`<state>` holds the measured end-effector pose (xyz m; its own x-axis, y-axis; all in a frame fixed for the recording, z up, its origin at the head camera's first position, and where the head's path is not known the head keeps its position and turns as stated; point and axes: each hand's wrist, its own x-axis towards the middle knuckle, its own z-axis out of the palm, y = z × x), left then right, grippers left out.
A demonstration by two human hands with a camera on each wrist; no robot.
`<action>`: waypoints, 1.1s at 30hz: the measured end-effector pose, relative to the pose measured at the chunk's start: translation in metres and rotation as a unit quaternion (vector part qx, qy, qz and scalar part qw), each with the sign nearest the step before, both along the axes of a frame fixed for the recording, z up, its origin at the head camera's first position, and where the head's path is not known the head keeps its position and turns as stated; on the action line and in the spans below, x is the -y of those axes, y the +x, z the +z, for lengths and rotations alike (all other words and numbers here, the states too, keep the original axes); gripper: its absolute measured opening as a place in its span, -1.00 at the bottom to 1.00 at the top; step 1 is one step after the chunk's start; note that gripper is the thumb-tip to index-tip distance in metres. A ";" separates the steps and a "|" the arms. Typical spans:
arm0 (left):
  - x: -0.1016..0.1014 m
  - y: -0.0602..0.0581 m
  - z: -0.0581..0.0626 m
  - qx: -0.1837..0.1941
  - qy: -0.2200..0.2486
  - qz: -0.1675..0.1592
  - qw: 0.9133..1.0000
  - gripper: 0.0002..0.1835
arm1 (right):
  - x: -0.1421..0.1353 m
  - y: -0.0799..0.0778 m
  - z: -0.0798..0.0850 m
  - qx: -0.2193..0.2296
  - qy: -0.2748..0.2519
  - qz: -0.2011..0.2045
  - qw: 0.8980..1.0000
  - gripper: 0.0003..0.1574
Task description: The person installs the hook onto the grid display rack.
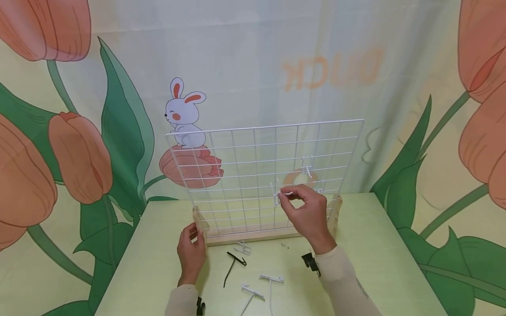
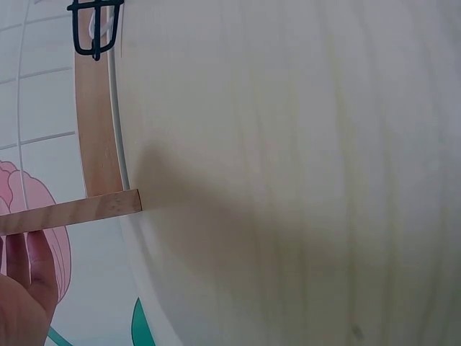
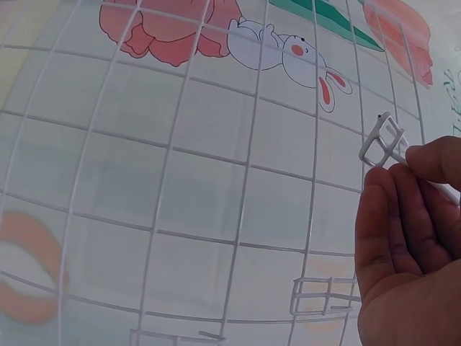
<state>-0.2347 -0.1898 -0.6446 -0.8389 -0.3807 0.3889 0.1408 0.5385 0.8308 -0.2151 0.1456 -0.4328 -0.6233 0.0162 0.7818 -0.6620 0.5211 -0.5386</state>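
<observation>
My right hand (image 1: 306, 210) pinches a white wire hook (image 1: 276, 194) between thumb and fingertips, just in front of the white wire grid (image 1: 243, 164). In the right wrist view the hook's rectangular frame (image 3: 382, 140) sticks out past the fingertips of the right hand (image 3: 410, 245) and overlaps the grid's wires. My left hand (image 1: 191, 252) holds the left end of the wooden stand (image 1: 199, 219) that carries the grid. Its fingers (image 2: 42, 267) meet the edge of a wooden bar (image 2: 79, 211) in the left wrist view; the thumb is hidden there.
A white hook (image 1: 307, 169) hangs on the grid's right part. On the table lie a small white hook (image 1: 243, 249), a long black hook (image 1: 235, 262) and two long white hooks (image 1: 271, 279), with tiny bits (image 1: 284, 245) near the stand. A printed curtain (image 1: 237, 66) hangs behind.
</observation>
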 end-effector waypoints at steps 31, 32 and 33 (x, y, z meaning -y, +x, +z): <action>-0.001 -0.001 -0.001 -0.003 0.010 0.003 1.000 -0.64 | 0.030 -0.036 0.032 -0.116 0.067 -0.067 0.989 -0.88; -0.001 -0.001 -0.001 -0.003 0.010 0.003 1.000 -0.65 | 0.030 -0.037 0.033 -0.117 0.071 -0.068 0.988 -0.88; -0.001 0.000 -0.001 -0.002 0.011 0.004 1.000 -0.65 | 0.031 -0.038 0.034 -0.117 0.073 -0.070 0.988 -0.87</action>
<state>-0.2352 -0.1887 -0.6454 -0.8344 -0.3949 0.3845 0.1409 0.5215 0.8415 -0.2531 0.1144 -0.3992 -0.4240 -0.0348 0.9050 -0.6761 0.6770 -0.2907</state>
